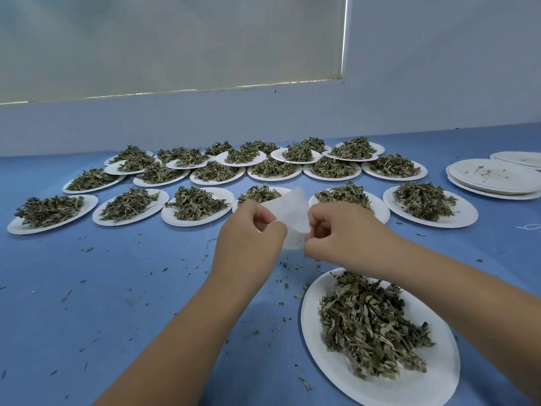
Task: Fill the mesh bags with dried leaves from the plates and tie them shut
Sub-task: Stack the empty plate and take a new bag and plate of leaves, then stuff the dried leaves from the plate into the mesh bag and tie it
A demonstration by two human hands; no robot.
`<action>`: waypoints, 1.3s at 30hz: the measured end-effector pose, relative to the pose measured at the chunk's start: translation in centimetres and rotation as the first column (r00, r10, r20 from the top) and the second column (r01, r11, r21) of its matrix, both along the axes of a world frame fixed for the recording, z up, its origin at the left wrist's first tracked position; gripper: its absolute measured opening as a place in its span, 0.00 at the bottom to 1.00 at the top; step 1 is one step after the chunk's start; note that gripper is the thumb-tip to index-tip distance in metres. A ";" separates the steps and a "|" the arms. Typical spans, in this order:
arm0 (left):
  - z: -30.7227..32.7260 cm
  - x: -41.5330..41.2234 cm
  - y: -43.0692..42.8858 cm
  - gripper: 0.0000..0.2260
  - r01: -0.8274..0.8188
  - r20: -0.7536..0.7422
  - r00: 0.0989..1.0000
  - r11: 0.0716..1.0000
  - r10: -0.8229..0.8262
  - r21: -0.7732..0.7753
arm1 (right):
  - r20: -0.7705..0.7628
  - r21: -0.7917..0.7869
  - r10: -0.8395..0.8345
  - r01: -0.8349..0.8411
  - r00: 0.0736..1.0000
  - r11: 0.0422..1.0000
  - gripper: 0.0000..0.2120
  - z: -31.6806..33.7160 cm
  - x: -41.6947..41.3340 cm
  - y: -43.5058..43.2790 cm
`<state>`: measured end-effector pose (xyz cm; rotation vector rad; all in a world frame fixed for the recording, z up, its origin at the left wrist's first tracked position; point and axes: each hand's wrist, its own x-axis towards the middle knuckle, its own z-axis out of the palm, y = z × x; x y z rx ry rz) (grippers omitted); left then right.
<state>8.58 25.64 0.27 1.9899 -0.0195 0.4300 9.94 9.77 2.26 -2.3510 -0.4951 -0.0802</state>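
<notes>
A small white mesh bag (292, 215) is held up above the blue table between both hands. My left hand (248, 244) pinches its left edge and my right hand (342, 232) pinches its right edge near the bottom. The bag looks flat, with no leaves showing through. Below my right forearm a white paper plate (409, 385) carries a heap of dried green leaves (369, 323). Several more plates of dried leaves (196, 203) stand in rows behind the hands, up to the wall.
A stack of used plates (494, 178) without leaves lies at the far right, another plate behind it. Leaf crumbs are scattered over the blue tabletop (102, 288). A bit of white string (528, 227) lies at the right edge. A pale wall closes the back.
</notes>
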 end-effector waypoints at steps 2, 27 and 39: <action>-0.1 -0.2 -0.1 0.06 -0.021 0.051 0.999 0.985 0.012 0.173 | 0.038 -0.039 0.002 -0.001 0.999 0.999 0.12 -0.3 -0.2 0.1; -0.7 -1.1 -0.9 0.08 0.122 0.130 0.970 0.878 -0.203 0.462 | -0.146 -0.074 -0.034 0.024 0.989 0.997 0.17 -1.5 1.3 -2.0; -0.1 -1.5 -1.5 0.06 0.257 0.184 0.947 0.964 -0.265 0.066 | -0.122 0.085 0.153 -0.143 0.981 0.986 0.15 -1.1 0.7 -5.0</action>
